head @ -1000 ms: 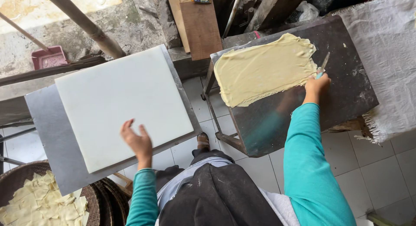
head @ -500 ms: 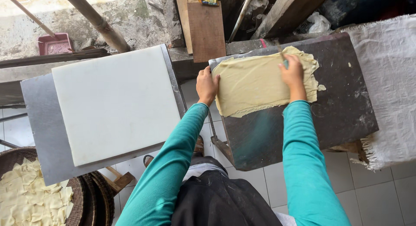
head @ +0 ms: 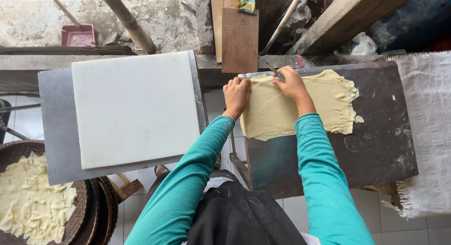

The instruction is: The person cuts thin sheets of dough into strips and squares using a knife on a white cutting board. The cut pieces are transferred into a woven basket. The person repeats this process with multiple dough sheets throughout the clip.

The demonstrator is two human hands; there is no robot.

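So the left hand (head: 237, 95) is pinching the near-left edge of the thin pale yellow dough sheet (head: 300, 108), lying on the dark metal bench (head: 376, 146). Right hand (head: 292, 84) is gripping a small knife (head: 272, 68) at the top edge; the sheet is running long to the right.

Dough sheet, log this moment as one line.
left hand: on dough sheet edge | right hand: on sheet, gripping knife | sheet: on dark tray

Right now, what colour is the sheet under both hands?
Pale yellow dough sheet, on a dark tray; head view.
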